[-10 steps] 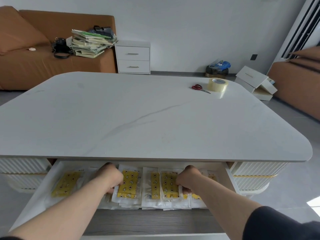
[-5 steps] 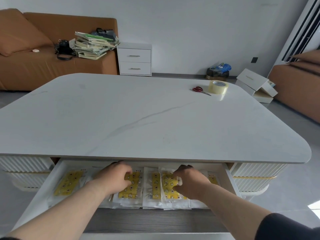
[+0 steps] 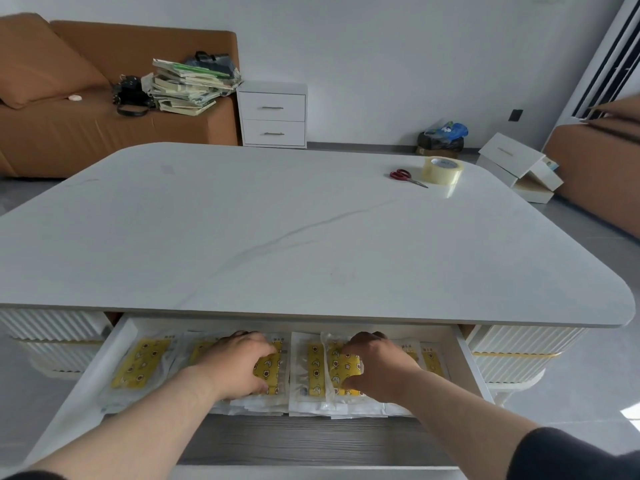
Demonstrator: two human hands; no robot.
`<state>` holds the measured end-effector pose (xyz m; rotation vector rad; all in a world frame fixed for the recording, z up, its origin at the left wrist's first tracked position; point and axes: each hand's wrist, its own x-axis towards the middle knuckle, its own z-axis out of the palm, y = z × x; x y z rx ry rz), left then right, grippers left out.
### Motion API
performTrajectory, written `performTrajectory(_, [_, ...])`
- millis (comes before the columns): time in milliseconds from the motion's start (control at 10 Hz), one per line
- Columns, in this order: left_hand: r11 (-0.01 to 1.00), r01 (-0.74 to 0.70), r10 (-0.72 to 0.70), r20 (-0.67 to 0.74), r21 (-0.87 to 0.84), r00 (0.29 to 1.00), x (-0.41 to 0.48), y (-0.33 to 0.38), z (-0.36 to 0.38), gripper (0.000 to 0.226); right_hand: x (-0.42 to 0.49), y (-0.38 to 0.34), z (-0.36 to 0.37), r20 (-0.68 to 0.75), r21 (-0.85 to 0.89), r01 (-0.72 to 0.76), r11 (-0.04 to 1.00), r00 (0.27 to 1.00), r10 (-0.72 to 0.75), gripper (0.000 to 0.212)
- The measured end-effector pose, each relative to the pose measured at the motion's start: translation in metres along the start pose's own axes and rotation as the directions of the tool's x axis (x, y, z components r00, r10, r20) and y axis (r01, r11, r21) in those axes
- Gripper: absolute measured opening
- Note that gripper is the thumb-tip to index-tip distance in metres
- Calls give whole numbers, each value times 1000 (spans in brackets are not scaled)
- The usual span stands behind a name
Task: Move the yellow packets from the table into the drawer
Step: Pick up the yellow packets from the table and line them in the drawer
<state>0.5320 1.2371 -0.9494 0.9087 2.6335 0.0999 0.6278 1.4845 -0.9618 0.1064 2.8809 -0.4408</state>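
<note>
Drawer [image 3: 86, 393] under the near edge of the table [image 3: 277, 237] is standing open. Yellow packets [image 3: 140, 367] are lying inside it in an overlapping row: clear wrap, yellow insert with small cartoon prints.

Both hands are being held inside the drawer, palms down. Left hand [image 3: 239, 365] is being curled over a packet left of centre, fingers bent across its far end and thumb at its near edge. Right hand [image 3: 377, 367] is being clamped on a packet right of centre, thumb on the yellow panel and fingers hooked over the top.

Small dark print is showing at the packets' top corners, too small to be read.

Red-handled scissors [image 3: 403, 175] and a tape roll [image 3: 443, 170] are lying just beside each other at the tabletop's far right. The marking on the tape core is also unreadable.
</note>
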Motion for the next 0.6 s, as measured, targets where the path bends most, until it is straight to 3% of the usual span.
performTrajectory(600, [1000,-9,9,-41,-12,999,1,1,1,72,-3,-10,-8,31,-55,-1,998,1000,2,60])
